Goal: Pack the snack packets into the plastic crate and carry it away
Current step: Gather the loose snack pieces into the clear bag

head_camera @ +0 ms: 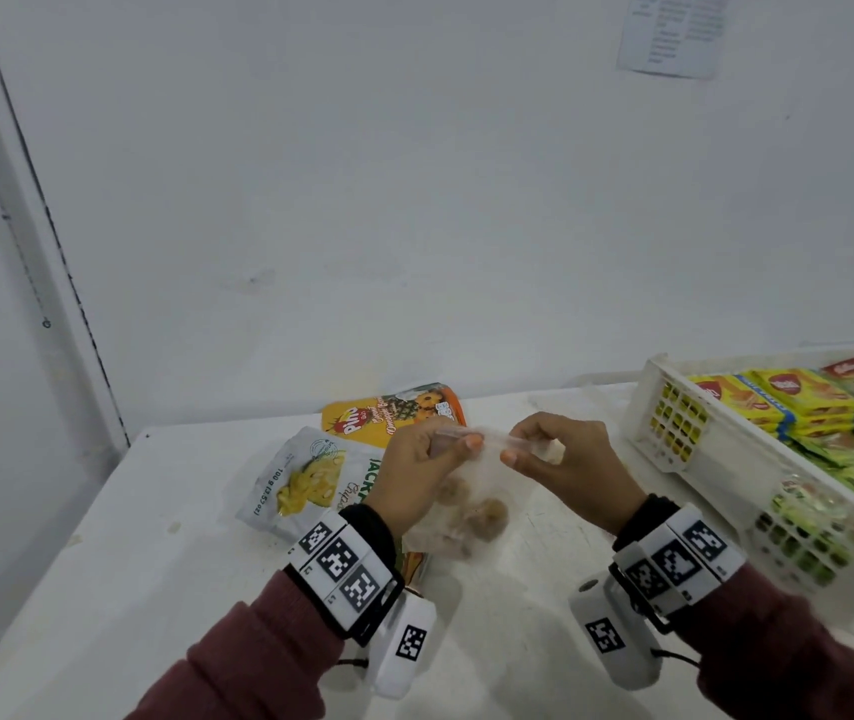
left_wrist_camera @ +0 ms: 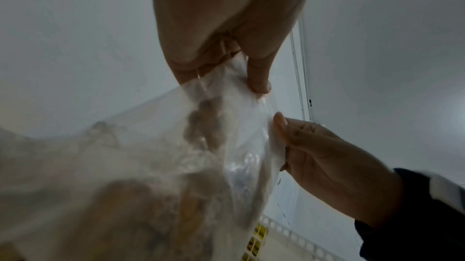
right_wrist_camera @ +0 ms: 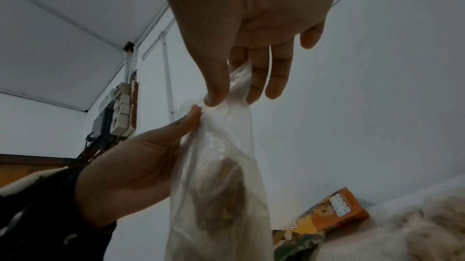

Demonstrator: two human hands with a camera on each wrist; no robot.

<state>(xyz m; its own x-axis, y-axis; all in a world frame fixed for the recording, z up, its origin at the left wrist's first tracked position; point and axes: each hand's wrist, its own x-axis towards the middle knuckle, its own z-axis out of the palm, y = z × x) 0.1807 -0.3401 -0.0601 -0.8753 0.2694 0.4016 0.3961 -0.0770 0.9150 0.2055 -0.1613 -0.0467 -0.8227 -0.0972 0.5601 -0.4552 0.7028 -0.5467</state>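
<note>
Clear plastic formed the bag (head_camera: pixel 466 506) under inspection; it held several round brown snacks and hung by its top edge above the table (head_camera: pixel 154 537), left of the crate (head_camera: pixel 716 459). Left hand (head_camera: pixel 419 475) pinched one side of the bag's mouth between thumb and fingers; right hand (head_camera: pixel 565 470) pinched the other side likewise, the two grips close together. In my judgement the step in hand was closing or gathering the mouth before packing. To do it well, both pinches should stay high on the film, clear of the contents, and the bag should be kept upright so nothing spills. The crate, white and perforated, already carried rows of yellow and green packets (head_camera: pixel 799 402); free room appeared limited, so the soft bag would likely have to rest on top. Left of the crate, beyond the hands, an orange pineapple packet (head_camera: pixel 362 423) and a white jackfruit chips packet (head_camera: pixel 305 475) lay flat on the table, unpacked. Nothing obstructed the path from bag to crate.
</note>
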